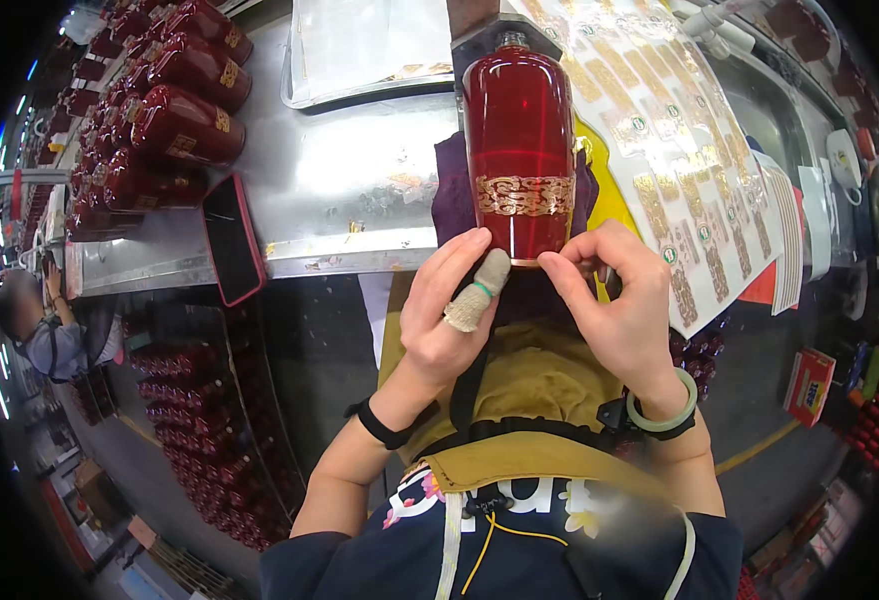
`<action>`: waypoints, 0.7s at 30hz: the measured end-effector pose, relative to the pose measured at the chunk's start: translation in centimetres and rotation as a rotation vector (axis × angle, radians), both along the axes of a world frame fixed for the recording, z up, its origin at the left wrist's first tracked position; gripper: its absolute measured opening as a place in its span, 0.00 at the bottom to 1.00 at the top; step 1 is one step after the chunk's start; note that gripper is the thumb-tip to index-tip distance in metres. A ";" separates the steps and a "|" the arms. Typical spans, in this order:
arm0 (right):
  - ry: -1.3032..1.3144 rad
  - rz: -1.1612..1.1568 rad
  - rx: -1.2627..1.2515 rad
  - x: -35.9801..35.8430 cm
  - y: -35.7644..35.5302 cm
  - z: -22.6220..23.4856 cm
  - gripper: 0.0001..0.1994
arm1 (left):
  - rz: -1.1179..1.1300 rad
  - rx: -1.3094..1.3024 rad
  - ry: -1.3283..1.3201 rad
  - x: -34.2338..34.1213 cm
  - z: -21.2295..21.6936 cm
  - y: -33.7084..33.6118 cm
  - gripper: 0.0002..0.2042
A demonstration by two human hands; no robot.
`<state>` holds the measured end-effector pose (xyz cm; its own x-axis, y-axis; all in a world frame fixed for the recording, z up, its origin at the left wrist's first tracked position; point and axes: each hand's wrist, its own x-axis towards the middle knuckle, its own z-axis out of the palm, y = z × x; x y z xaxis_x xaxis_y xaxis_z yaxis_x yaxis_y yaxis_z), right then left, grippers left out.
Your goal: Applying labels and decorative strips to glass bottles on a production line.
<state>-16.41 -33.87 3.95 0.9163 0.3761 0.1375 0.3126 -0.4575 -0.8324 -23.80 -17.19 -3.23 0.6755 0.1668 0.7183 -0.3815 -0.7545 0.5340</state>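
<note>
A glossy dark red glass bottle [519, 125] lies in front of me, its neck pointing away and its base toward me. A gold openwork band [525, 196] wraps its lower part. My left hand [443, 315] has its fingertips and covered thumb closed against the base's left corner; a beige cot [473, 298] with a green band covers the thumb. My right hand [619, 295] is at the right corner, thumb tip by the base and fingers curled in a pinch. What they pinch, if anything, is hidden. Dark purple cloth [451, 185] lies under the bottle.
Sheets of gold decals [684, 170] lie on the right, over a yellow piece [614, 190]. A phone in a red case [234, 240] rests at the metal table's [354, 180] front edge. Several red bottles [187, 125] are stacked at left. A person [54, 325] sits farther left.
</note>
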 end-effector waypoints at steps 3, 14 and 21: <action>0.030 0.054 0.008 0.4 -0.4 0.3 0.09 | 0.051 -0.023 0.008 -0.1 0.5 -0.2 0.15; 0.159 0.186 -0.089 2.1 -3.2 2.2 0.09 | 0.061 -0.018 -0.092 1.0 0.2 -0.2 0.11; 0.150 0.173 -0.092 2.2 -3.1 1.7 0.08 | 0.079 0.246 -0.112 0.7 0.7 -0.5 0.14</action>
<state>-14.19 -37.02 5.63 0.8449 0.5337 -0.0374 0.2687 -0.4838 -0.8329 -23.08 -17.69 -2.49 0.5816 0.0267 0.8130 -0.3627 -0.8861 0.2885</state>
